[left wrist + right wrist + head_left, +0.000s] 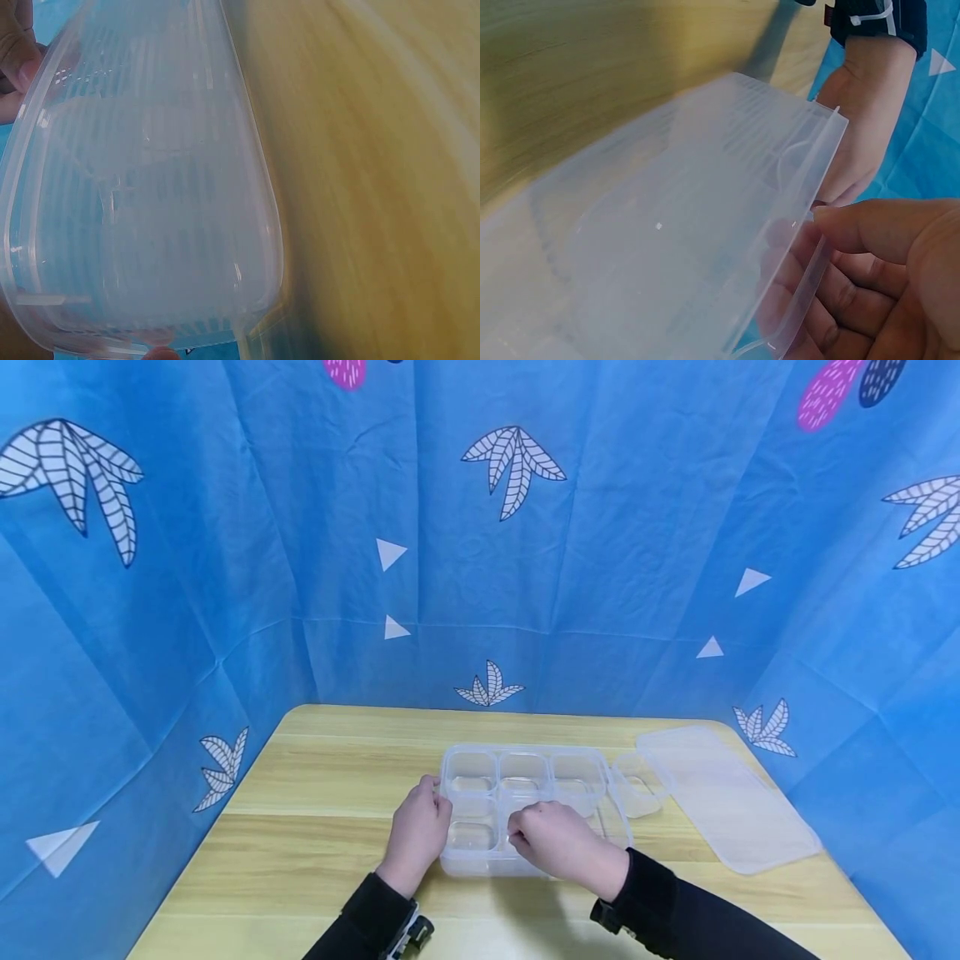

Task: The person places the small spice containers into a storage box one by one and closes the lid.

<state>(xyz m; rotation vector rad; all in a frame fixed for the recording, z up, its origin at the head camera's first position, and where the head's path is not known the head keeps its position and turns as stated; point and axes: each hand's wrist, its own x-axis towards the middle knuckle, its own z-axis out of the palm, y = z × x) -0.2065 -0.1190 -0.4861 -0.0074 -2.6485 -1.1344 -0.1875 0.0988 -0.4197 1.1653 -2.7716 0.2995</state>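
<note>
A clear plastic storage box (491, 865) stands on the table, with several small clear bins inside it in two rows. My left hand (418, 828) is at the box's left wall and holds it there, its fingertips showing at the wall's edge in the left wrist view. Over the front row, my right hand (557, 839) pinches the rim of a small clear bin (506, 833) between thumb and fingers. In the right wrist view, its fingers (840, 292) show partly through the clear plastic. Most of that bin is hidden under the right hand in the head view.
Another small clear bin (636, 785) stands just right of the box. Beyond it a flat translucent lid (731, 802) lies on the wooden table (330, 827), close to the right edge. A blue patterned curtain (480, 577) surrounds the table's back and sides.
</note>
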